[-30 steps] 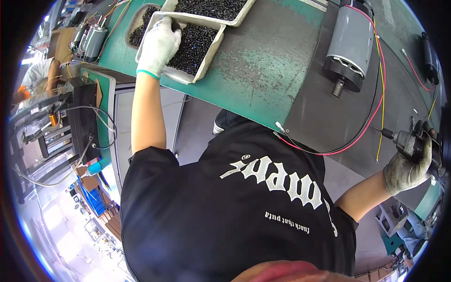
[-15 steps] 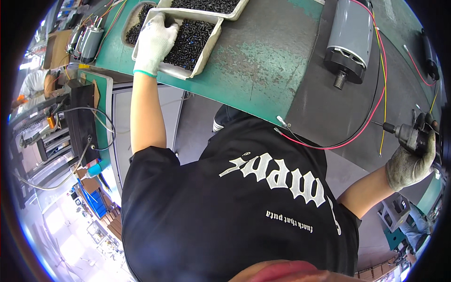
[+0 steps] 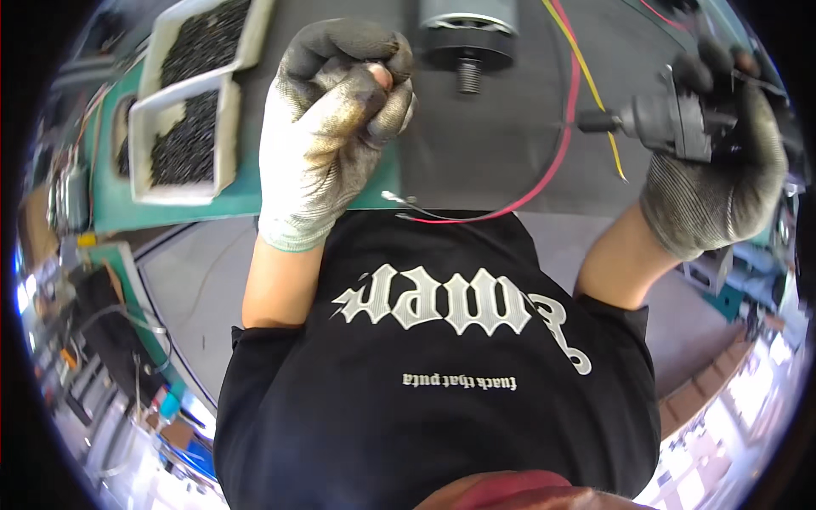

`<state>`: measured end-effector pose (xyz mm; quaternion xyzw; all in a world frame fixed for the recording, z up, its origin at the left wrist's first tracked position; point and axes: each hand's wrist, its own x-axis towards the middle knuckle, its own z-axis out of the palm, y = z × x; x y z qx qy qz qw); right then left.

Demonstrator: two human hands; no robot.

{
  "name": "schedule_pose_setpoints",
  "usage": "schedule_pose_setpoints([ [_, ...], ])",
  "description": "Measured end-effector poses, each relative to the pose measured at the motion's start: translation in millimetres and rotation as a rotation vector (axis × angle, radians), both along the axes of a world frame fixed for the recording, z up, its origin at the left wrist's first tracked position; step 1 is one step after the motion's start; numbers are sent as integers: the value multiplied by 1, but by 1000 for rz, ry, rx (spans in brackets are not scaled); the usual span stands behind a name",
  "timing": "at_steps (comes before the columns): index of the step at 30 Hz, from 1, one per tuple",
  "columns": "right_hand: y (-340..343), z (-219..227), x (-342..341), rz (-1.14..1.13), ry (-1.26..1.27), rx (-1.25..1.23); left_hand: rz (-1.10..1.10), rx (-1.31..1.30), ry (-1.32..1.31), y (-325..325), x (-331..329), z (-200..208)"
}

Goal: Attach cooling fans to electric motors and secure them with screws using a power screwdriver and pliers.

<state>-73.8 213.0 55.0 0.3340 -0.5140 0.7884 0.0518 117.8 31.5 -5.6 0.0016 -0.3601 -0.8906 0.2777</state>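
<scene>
My left hand [image 3: 319, 144], in a white glove with dark, worn fingertips, is raised above the bench with its fingers curled closed. What it holds, if anything, is hidden in the fingers. My right hand [image 3: 710, 200], in a grey glove, grips a dark power screwdriver [image 3: 663, 123] whose nose points left. Between the hands, farther back, a grey cylindrical motor [image 3: 469, 21] lies with its black end and threaded shaft toward me. Red and yellow wires [image 3: 571, 106] pass under the screwdriver's nose.
Left of my left hand stands a white bin [image 3: 228, 140] of small black parts, probably screws. Another white bin [image 3: 255, 34] with similar parts is behind it. A wire end with connectors [image 3: 399, 201] lies near the bench's front edge [image 3: 374, 204].
My left hand has come out of the near bin and moved right, now closed and raised. My right hand has brought the screwdriver inward and farther up in the picture.
</scene>
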Motion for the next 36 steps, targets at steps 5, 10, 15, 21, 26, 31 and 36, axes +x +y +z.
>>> schedule_pose_setpoints([
  [5,20,17,3,168,151,-152,-244,284,37,32,-33,-9],
  [10,31,14,6,176,120,-174,-305,383,-38,54,-41,-4],
  [15,17,7,4,220,84,-193,-320,333,-35,58,-43,-8],
  [21,27,8,7,302,8,-219,-378,375,106,59,-45,-18],
  [26,29,2,-2,341,-48,-220,-165,125,-104,55,-41,-21],
  [31,22,-2,7,369,-87,-219,-234,189,-20,51,-44,-28],
  [36,14,-7,21,380,-140,-212,-272,254,-159,55,-37,-21],
])
